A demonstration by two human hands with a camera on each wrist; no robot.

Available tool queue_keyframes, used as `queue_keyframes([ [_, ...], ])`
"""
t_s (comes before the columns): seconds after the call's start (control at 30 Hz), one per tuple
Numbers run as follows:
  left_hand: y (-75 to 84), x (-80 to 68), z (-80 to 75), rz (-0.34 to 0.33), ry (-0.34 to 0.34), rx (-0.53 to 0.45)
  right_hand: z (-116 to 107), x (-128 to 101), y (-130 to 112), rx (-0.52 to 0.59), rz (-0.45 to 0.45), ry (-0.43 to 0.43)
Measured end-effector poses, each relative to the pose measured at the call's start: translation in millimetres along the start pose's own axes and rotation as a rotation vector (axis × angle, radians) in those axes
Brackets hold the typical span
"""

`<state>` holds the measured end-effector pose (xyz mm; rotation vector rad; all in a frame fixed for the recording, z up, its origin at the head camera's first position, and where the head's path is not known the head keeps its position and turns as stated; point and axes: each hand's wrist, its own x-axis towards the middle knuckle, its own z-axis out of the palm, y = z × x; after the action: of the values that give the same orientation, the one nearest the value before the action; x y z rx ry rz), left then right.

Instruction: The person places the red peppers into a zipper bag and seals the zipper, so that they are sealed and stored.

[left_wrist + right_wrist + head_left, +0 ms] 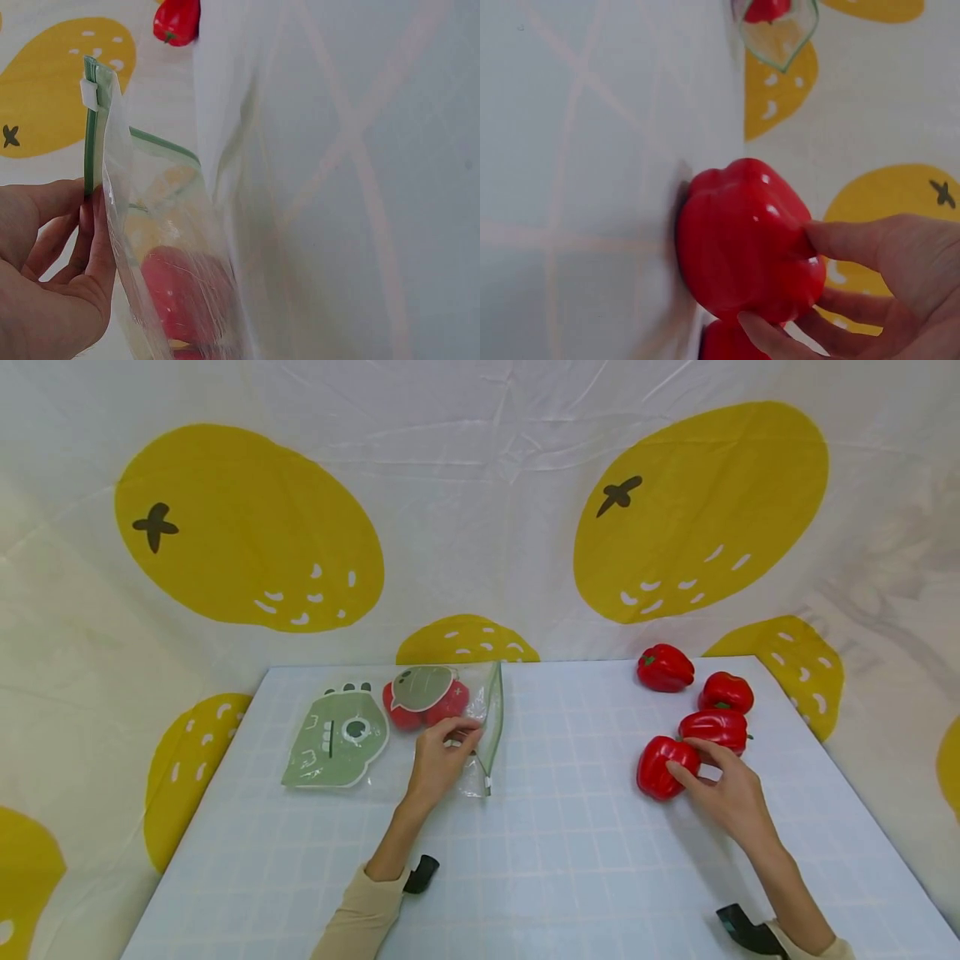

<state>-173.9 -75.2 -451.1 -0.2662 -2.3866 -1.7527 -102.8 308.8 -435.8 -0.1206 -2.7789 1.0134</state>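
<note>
A clear zip bag (337,747) with a green cartoon creature print lies at the left of the table, its mouth facing right. Red peppers (448,706) show through its plastic. My left hand (442,760) pinches the bag's green-edged rim between thumb and fingers, and in the left wrist view the mouth stands spread apart. A white slider (88,95) sits at one end of that rim. On the right side, my right hand (726,791) grips a glossy red bell pepper (656,768) with thumb and fingers on opposite sides. The right wrist view shows this pepper close to the tabletop.
Behind the gripped pepper are three more red bell peppers: one close by (712,727), another (726,692) farther back and a third (665,667) near the table's far edge. The pale checked table (570,860) meets a white curtain (480,527) with yellow fruit prints.
</note>
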Motion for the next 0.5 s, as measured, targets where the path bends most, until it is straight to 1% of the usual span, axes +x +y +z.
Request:
queue_keyframes([
  [0.23,-1.4,0.3,-0.4,0.012,-0.001,-0.001,-0.9,0.7,-0.7,-0.001,-0.043,-0.021],
  [0.5,-1.0,0.5,-0.1,0.017,0.002,0.005,-0.9,2.1,-2.2,0.022,-0.025,-0.051],
])
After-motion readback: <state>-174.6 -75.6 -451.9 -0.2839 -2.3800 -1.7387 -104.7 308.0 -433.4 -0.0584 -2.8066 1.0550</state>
